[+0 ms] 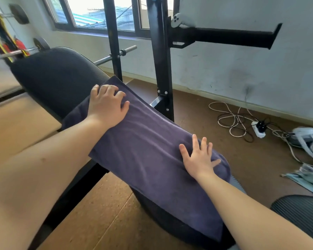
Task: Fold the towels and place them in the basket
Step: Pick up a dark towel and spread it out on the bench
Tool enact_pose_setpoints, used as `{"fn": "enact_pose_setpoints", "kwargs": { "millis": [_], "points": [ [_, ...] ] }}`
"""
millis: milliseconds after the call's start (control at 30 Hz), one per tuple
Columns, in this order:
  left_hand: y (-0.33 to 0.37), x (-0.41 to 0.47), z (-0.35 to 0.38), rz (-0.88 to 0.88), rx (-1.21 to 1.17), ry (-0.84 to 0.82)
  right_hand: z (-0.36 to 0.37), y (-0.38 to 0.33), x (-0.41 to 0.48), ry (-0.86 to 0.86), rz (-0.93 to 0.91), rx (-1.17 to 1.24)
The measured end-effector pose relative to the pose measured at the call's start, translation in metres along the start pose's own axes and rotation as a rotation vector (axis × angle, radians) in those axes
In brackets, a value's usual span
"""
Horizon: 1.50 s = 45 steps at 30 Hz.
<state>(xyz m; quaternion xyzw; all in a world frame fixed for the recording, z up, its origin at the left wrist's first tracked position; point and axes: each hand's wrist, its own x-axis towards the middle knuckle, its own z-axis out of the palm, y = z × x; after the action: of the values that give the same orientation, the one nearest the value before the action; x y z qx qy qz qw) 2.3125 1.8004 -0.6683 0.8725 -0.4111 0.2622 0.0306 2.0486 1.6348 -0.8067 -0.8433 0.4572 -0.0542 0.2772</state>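
A dark purple towel (148, 147) lies folded lengthwise along a black padded weight bench (58, 78), running from upper left to lower right. My left hand (107, 103) rests palm down on the towel's far end, fingers slightly curled over its edge. My right hand (199, 157) lies flat on the towel near its right side, fingers spread. Neither hand grips the cloth. No basket is in view.
A black steel rack upright (161, 60) with a side arm (224, 36) stands just behind the bench. A barbell (114, 56) sits on the rack. Cables and a power strip (258, 129) lie on the brown floor at right, beside a light teal cloth (307, 181).
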Motion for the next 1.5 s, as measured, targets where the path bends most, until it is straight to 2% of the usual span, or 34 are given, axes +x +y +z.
{"fn": "enact_pose_setpoints", "kwargs": {
  "millis": [300,567,733,1100,1200,1333,1500],
  "points": [
    [0.016,-0.069,-0.02,-0.22,0.032,-0.273,0.021,-0.042,-0.043,-0.046,-0.168,-0.026],
    [-0.041,-0.089,-0.021,-0.229,0.003,-0.266,0.026,-0.096,-0.054,-0.1,-0.369,-0.067],
    [-0.068,-0.088,-0.027,-0.209,0.036,-0.328,0.027,-0.136,-0.048,-0.116,-0.457,-0.097],
    [-0.082,-0.053,-0.035,-0.21,0.156,-0.432,0.024,-0.157,-0.03,-0.157,-0.424,-0.1],
    [-0.074,-0.056,-0.039,-0.244,0.17,-0.432,0.021,-0.143,-0.036,-0.159,-0.449,-0.092],
    [-0.049,-0.064,-0.046,-0.228,0.113,-0.331,0.014,-0.112,-0.046,-0.18,-0.39,-0.076],
    [0.005,-0.079,-0.046,-0.115,0.024,-0.403,-0.002,-0.061,-0.057,-0.216,-0.238,-0.071]
  ]
}}
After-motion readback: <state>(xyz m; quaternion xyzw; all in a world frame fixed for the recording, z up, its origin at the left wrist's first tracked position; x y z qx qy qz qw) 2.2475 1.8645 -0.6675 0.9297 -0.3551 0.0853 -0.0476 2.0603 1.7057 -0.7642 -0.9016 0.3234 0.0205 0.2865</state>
